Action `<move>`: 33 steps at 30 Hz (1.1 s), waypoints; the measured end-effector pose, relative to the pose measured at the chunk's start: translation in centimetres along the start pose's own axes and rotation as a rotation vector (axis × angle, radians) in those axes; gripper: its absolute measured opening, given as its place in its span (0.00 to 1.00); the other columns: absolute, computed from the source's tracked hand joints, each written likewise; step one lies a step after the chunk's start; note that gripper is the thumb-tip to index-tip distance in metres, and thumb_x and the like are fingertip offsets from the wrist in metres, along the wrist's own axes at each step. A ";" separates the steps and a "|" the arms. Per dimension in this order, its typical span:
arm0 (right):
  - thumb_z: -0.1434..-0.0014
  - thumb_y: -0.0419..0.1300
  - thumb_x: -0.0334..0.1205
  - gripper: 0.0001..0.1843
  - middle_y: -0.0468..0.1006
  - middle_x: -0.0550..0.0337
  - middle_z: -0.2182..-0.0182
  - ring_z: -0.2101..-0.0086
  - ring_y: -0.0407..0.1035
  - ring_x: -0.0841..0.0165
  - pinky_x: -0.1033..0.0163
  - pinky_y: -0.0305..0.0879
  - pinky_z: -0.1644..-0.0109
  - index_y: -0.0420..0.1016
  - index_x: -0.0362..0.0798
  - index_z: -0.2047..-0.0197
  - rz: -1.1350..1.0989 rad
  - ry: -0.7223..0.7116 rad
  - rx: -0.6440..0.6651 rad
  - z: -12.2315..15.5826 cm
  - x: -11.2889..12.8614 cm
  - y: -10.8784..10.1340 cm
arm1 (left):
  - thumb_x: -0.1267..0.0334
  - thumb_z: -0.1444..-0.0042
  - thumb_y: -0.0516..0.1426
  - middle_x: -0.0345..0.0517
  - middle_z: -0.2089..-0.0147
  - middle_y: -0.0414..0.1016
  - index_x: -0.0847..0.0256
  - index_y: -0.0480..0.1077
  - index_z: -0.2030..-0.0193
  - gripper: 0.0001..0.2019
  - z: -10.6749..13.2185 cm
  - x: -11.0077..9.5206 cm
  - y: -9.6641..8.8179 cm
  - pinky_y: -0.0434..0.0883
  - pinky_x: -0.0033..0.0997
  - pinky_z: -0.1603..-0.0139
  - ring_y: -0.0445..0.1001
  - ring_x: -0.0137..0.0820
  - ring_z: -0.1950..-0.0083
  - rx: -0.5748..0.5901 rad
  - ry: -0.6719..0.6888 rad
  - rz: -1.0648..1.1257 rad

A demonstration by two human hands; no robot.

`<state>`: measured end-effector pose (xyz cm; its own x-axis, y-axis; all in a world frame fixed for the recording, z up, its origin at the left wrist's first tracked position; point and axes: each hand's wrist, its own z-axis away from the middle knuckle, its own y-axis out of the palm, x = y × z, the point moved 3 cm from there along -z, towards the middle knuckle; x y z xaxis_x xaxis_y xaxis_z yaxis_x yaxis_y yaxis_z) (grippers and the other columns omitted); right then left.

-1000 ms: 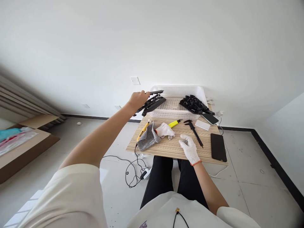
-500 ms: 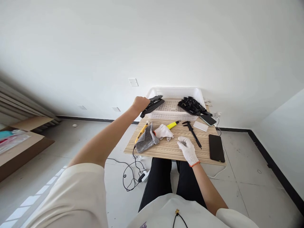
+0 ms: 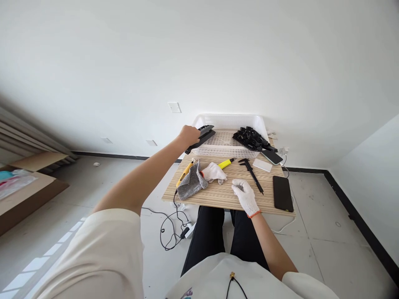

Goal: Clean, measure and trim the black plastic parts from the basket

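Observation:
My left hand [image 3: 189, 134], bare, reaches to the left end of the white plastic basket [image 3: 229, 153]. Its fingers are closed on a long black plastic part [image 3: 206, 130], above other black parts [image 3: 204, 139] lying there. In a white knit glove with an orange cuff, my right hand [image 3: 245, 195] rests at the table's front edge. Its fingers are half curled, with a gap between thumb and forefinger, and I see nothing held. Near it lie a black caliper [image 3: 254, 175] and another white glove [image 3: 214, 172].
On the wooden table [image 3: 218, 198] are a grey cloth [image 3: 192, 185], a yellow corded tool [image 3: 184, 174], a yellow-handled tool [image 3: 225, 163], a white card [image 3: 262, 165] and two phones, one a black phone [image 3: 283, 193]. Tangled black parts [image 3: 252, 139] fill the basket's right side. Cables [image 3: 166, 232] lie on the floor.
My left hand has moved slightly right, farther over the basket's left end, with the black plastic part in it. My right hand has stayed in place.

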<state>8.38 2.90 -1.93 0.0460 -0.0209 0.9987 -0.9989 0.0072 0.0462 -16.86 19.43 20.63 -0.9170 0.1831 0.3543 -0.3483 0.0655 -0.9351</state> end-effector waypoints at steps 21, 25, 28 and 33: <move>0.46 0.66 0.48 0.15 0.80 0.56 0.53 0.56 0.74 0.63 0.59 0.75 0.59 0.79 0.51 0.57 -0.060 0.066 0.002 0.1 0.1 0.0 | 0.54 0.38 0.54 0.63 0.52 0.78 0.65 0.76 0.51 0.18 -0.5 2.0 0.6 0.67 0.40 0.54 0.76 0.51 0.50 0.154 -0.118 -0.011; 0.46 0.65 0.48 0.15 0.80 0.56 0.54 0.58 0.74 0.64 0.59 0.75 0.59 0.79 0.51 0.57 -0.042 0.051 0.001 0.2 0.1 0.1 | 0.56 0.37 0.53 0.67 0.52 0.78 0.68 0.76 0.52 0.18 -0.3 2.0 0.4 0.67 0.41 0.54 0.76 0.52 0.49 0.133 -0.169 0.015; 0.46 0.65 0.48 0.15 0.80 0.56 0.53 0.57 0.74 0.64 0.60 0.75 0.59 0.79 0.52 0.57 -0.044 0.049 0.001 0.2 0.2 0.0 | 0.57 0.38 0.52 0.68 0.52 0.78 0.69 0.75 0.50 0.19 -0.4 1.9 0.3 0.67 0.42 0.53 0.76 0.53 0.49 0.120 -0.217 0.046; 0.46 0.66 0.48 0.15 0.79 0.55 0.54 0.57 0.74 0.64 0.60 0.75 0.59 0.79 0.51 0.57 -0.054 0.050 0.006 0.2 0.2 0.1 | 0.57 0.36 0.50 0.70 0.49 0.77 0.71 0.74 0.48 0.21 -0.3 1.4 -0.3 0.68 0.45 0.49 0.75 0.53 0.46 0.082 -0.266 0.118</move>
<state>8.32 2.73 -1.78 0.0998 0.0289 0.9946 -0.9950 0.0012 0.0998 -17.97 19.99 21.41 -0.9670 -0.0791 0.2421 -0.2411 -0.0227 -0.9702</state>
